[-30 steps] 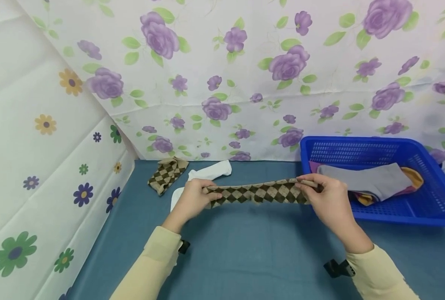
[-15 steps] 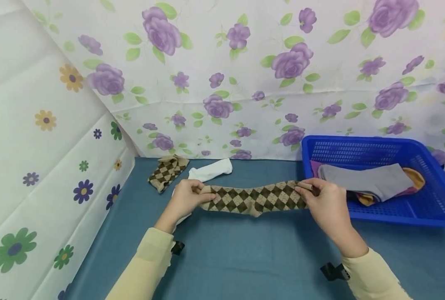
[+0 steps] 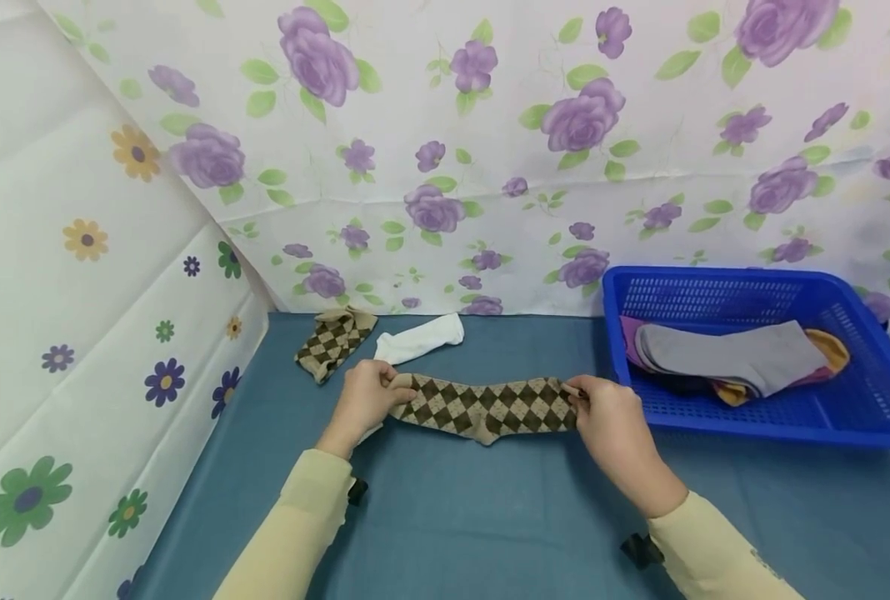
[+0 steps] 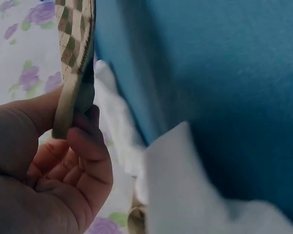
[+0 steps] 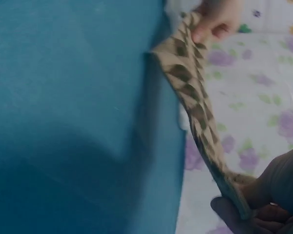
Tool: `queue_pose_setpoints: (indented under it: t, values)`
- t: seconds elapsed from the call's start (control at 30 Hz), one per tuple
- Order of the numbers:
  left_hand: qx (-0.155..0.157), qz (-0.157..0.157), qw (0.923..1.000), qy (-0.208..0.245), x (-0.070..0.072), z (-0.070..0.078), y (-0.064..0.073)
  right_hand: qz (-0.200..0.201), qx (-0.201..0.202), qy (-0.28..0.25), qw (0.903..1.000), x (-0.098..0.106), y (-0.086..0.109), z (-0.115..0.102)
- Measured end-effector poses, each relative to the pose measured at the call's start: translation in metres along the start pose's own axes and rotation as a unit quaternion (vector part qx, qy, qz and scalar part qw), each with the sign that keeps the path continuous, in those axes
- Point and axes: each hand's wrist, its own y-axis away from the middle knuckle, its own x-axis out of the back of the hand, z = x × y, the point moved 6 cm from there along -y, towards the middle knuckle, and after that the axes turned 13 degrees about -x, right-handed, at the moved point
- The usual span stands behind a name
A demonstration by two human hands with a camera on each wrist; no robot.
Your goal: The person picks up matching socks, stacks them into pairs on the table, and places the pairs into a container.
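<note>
A brown and beige checkered sock [image 3: 490, 408] is stretched sideways between both hands, its heel bulging downward at the middle. My left hand [image 3: 362, 402] pinches its left end between thumb and fingers; in the left wrist view that hand [image 4: 63, 161] grips the folded beige edge. At the other end my right hand [image 3: 616, 429] pinches the sock's right tip. The right wrist view shows the sock [image 5: 190, 92] held off the blue cloth, with a shadow beneath. A white sock [image 3: 421, 338] lies just behind the left hand, and more white fabric [image 4: 180, 185] is partly hidden under it.
Another checkered sock [image 3: 336, 343] lies crumpled at the back left. On the right stands a blue plastic basket [image 3: 715, 282] holding a grey sock [image 3: 737, 354] on top of purple and yellow ones. Flower-printed sheets [image 3: 520, 242] bound the back and left of the blue-covered table [image 3: 482, 533].
The sock has turned from nearly edge-on to showing its broad side. My right hand has moved left and slightly down, away from the basket, and the sock's span has shortened.
</note>
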Motion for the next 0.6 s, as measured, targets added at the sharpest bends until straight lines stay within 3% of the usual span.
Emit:
queue_pose_setpoints:
  t: [0.17,0.6]
  values:
    - [0.000,0.006,0.9998,-0.021,-0.010,-0.003,-0.004,0.013,0.028,0.033,0.9990,-0.017,0.003,0.002]
    - [-0.031,0.027,0.9988,-0.026,-0.026,-0.008,-0.007,0.020,-0.007,-0.011,0.9997,-0.044,-0.008,0.033]
